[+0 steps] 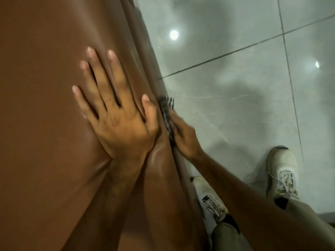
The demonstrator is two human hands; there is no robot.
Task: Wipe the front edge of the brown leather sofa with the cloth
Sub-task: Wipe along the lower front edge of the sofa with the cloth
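From the head cam I see my left hand [116, 113] flat on the brown leather sofa [45, 124], fingers spread wide, palm pressing the seat top just beside the front edge, thumb lying along the rim. The leather creases under the heel of the palm. My right hand [183, 136] is lower, on the sofa's front face, pressing a striped black & white cloth [167, 113] against the edge; fingers look bunched on the cloth but they're motion-blurred, so I can't tell exactly how tight the grip is. The cloth sits between right hand & leather, w/ its top end sticking out above the fingers. Grey tiled floor [235, 87] to the right, w/ two white sneakers [281, 171] near the sofa base
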